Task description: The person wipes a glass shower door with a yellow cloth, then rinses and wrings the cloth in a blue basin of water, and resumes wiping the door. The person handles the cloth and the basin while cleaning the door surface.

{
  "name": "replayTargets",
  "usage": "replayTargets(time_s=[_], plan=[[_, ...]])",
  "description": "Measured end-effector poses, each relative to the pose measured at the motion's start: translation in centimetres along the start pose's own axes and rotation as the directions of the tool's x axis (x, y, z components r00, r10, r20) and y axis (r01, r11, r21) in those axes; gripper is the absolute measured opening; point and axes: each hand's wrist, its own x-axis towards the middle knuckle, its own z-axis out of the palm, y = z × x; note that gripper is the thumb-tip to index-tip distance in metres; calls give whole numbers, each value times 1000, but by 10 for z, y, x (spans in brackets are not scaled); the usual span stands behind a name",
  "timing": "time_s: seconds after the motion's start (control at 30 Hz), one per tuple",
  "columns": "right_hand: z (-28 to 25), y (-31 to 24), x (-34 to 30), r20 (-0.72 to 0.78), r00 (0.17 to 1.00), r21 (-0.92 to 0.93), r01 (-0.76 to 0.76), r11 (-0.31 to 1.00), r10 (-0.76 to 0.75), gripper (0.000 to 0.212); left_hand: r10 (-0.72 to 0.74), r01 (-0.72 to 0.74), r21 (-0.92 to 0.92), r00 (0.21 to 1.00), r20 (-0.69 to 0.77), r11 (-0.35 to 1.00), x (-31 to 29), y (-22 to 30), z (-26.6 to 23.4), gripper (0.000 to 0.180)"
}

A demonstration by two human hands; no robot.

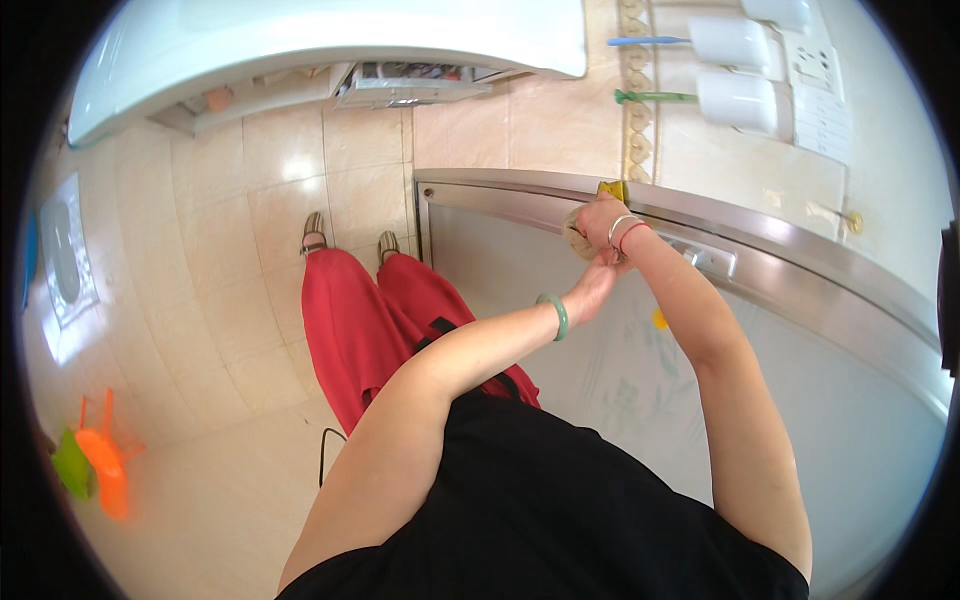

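Observation:
My right hand [601,218], with a silver bangle and a red cord at the wrist, reaches the metal top rail [520,202] of a frosted glass panel [500,255]. Its fingers are closed at the rail. A small yellow thing [612,188] shows just past them, against the rail. Beside the fingers is a round beige thing [575,235], partly covered, its kind unclear. My left hand [592,285], below a green bangle [555,315], comes up under the right wrist; its fingers are hidden there.
White cups [738,102] with a green toothbrush [655,97] and a blue one [648,41] are mounted on the tiled wall. A white basin counter [330,30] stands at the far left. An orange stool [103,460] and a floor fitting [68,250] lie left.

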Motion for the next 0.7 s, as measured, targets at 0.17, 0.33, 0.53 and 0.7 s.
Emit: replayTargets(time_s=[0.17,0.33,0.53,0.7], plan=[[-16,4,-43,-75,989,141,-113,984,125,22,-18,17,22,999,39,1000,-5,9,17,43],[-34,5,-72,-125,958,201,-230,952,257,25,63,-56,112,996,-57,992,-12,12,15,43],[-51,27,-87,-153,908,430,-293,854,389,33,240,-241,-32,971,-23,970,-2,30,-2,32],[-37,68,-79,-196,963,432,-86,898,187,35,267,-278,-34,945,-189,960,-30,58,30,47]])
